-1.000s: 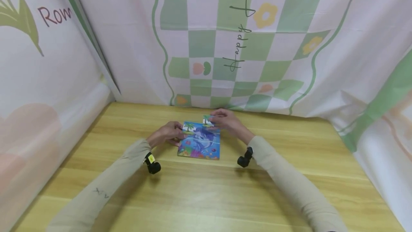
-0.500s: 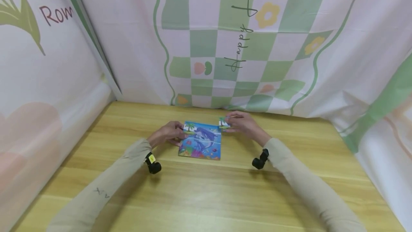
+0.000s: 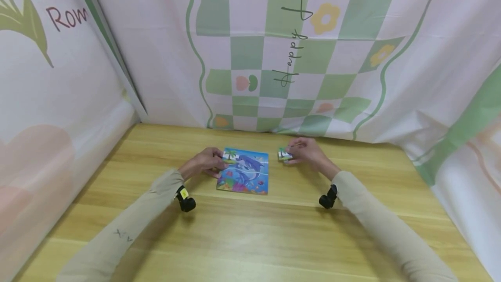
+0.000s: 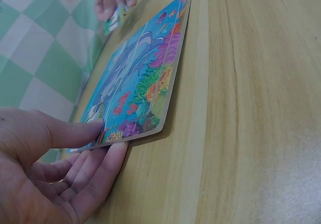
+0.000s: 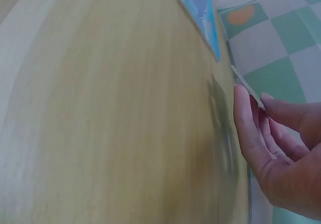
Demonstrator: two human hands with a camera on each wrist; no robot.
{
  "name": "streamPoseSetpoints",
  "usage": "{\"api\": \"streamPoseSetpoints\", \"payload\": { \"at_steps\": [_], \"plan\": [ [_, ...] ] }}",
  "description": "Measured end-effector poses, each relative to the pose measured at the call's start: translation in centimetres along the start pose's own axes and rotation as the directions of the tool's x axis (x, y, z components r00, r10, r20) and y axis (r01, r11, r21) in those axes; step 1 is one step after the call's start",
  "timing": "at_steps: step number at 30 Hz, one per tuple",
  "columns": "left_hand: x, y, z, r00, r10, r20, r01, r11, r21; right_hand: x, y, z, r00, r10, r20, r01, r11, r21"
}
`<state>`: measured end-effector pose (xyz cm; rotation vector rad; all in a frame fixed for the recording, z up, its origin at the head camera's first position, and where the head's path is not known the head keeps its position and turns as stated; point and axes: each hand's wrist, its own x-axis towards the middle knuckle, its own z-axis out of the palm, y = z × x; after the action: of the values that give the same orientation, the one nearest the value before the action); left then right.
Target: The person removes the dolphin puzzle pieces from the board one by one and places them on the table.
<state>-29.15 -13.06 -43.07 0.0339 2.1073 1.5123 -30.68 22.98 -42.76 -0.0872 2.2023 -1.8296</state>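
Note:
A square picture puzzle (image 3: 246, 173) with dolphins, coral and blue water lies on the table in the head view. My left hand (image 3: 204, 161) grips its left edge; in the left wrist view the thumb (image 4: 75, 133) lies on top and the fingers are at the edge below. Off to the right of the puzzle, my right hand (image 3: 307, 150) pinches a small puzzle piece (image 3: 284, 154) printed with a palm tree. Seen edge-on in the right wrist view, the puzzle piece (image 5: 246, 83) sits between thumb and fingers, above the tabletop. A similar palm tree is printed at the puzzle's upper left.
The wooden table (image 3: 242, 238) runs up to a checked cloth backdrop (image 3: 282, 55) close behind the hands. Another printed cloth (image 3: 58, 99) stands along the left side. Both wrists carry a small black camera (image 3: 328, 197).
My right hand has moved right with the palm-tree puzzle piece, from over the puzzle's upper edge to the bare table beside it. The left hand has stayed on the puzzle's edge.

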Motion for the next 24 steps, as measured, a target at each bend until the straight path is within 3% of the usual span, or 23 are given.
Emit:
{"api": "streamPoseSetpoints", "payload": {
  "at_steps": [4,9,18,24],
  "plan": [
    [0.0,-0.1,0.0,1.000,-0.004,0.001,0.004,1.000,0.000,0.0,0.4,0.0,0.999,-0.032,-0.037,0.031,0.999,-0.025],
    [0.0,-0.4,-0.1,1.000,-0.017,-0.011,0.017,1.000,0.002,0.3,0.9,0.7,0.993,-0.062,-0.103,0.041,0.981,-0.188],
    [0.0,-0.3,-0.1,1.000,-0.004,-0.011,0.004,1.000,-0.004,0.4,1.3,1.0,0.977,-0.151,-0.150,0.066,0.884,-0.462],
    [-0.1,0.0,0.0,1.000,-0.003,-0.007,0.003,1.000,-0.002,0.5,1.2,1.2,0.972,-0.201,-0.121,0.104,0.832,-0.545]
  ]
}}
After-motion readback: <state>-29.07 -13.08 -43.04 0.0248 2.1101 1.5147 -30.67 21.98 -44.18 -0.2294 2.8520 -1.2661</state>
